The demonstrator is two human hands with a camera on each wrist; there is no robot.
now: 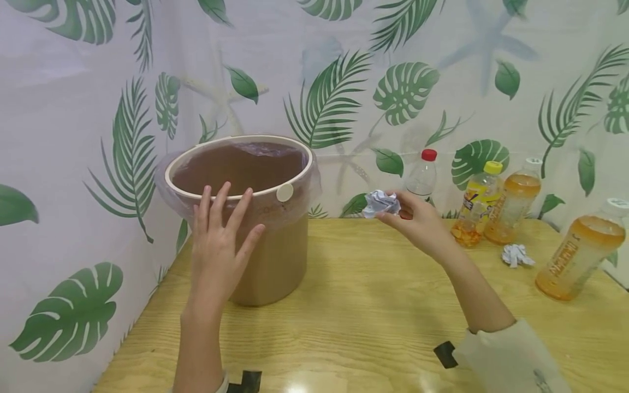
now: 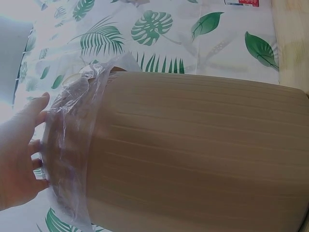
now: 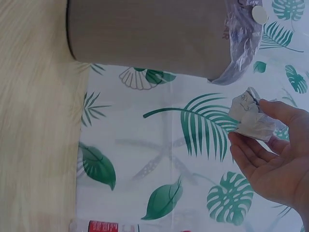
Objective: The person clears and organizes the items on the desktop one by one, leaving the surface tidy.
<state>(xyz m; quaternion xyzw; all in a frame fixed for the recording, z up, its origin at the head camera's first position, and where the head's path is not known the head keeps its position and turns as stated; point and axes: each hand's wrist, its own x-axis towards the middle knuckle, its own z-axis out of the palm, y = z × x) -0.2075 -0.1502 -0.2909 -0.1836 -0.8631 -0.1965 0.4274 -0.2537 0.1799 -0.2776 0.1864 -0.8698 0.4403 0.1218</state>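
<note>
A brown trash can [image 1: 275, 267] with a cream rim stands on the table, a clear plastic bag [image 1: 316, 183] folded over its top edge. My left hand [image 1: 218, 248] rests on the near side of the rim with its fingers spread and straight; the left wrist view shows the fingertips [image 2: 42, 183] at the bagged edge. To the right of the can, my right hand [image 1: 417, 218] pinches a crumpled paper ball [image 1: 380, 204] between thumb and fingers, raised above the table. In the right wrist view the paper ball [image 3: 253, 118] shows some printed marks.
At the right stand a red-capped bottle [image 1: 422, 177], a yellow-capped bottle [image 1: 476, 202] and two white-capped bottles with orange tops, one [image 1: 516, 202] behind and one [image 1: 580, 256] nearer. Another crumpled paper ball [image 1: 516, 255] lies among them. Leaf-patterned cloth [image 1: 344, 33] covers the walls behind the table.
</note>
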